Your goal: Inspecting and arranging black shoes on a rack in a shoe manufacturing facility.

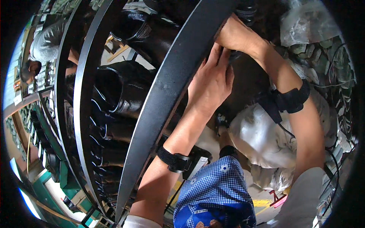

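Both arms reach up behind a broad black metal bar [163,95] that curves across the view. The left hand [211,81] lies flat with fingers stretched out, grip open, fingertips pressing on a small dark part [234,56] just past the bar. The right hand [235,34] comes onto the same dark part from above; its fingers are tucked behind the bar, so I cannot tell whether its grip is closed. Each wrist wears a black strap. Rows of black boots [118,95] sit on racks to the left, and a white sack [258,136] lies below the arms.
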Demonstrator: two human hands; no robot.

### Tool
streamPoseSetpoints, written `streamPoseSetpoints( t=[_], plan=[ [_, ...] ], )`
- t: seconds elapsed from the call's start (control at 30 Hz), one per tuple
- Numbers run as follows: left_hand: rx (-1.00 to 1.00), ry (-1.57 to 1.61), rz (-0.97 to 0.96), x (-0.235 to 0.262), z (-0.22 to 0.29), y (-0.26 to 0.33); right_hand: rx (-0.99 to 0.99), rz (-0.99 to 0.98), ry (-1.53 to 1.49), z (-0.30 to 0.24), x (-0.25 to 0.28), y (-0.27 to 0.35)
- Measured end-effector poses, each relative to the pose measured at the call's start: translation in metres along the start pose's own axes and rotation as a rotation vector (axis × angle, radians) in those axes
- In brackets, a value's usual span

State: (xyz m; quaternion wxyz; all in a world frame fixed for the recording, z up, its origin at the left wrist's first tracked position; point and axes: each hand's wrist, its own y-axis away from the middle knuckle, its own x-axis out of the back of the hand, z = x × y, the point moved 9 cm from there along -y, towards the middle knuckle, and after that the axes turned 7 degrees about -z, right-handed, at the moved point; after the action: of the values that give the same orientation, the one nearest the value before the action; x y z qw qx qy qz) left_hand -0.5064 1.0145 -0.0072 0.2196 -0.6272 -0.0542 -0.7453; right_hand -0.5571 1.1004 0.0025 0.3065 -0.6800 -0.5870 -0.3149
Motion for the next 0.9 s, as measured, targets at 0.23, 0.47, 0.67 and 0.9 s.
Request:
streamPoseSetpoints(
  t=[0.23, 0.47, 0.67, 0.9],
  plan=[
    [0.009, 0.049, -0.025, -0.002, -0.001, 0.001, 0.193, 0.080, 0.201, -0.028, 0.002, 0.004],
    [0.015, 0.052, -0.038, -0.003, -0.001, 0.002, 0.242, 0.201, -0.020, -0.023, -0.003, -0.015],
    [-0.012, 0.001, -0.015, 0.000, 0.001, 0.002, 0.235, 0.402, -0.129, -0.024, 0.002, -0.015],
    [-0.008, 0.068, 0.015, -0.001, 0.004, 0.001, -0.004, 0.147, 0.080, -0.010, -0.015, -0.044]
  ],
)
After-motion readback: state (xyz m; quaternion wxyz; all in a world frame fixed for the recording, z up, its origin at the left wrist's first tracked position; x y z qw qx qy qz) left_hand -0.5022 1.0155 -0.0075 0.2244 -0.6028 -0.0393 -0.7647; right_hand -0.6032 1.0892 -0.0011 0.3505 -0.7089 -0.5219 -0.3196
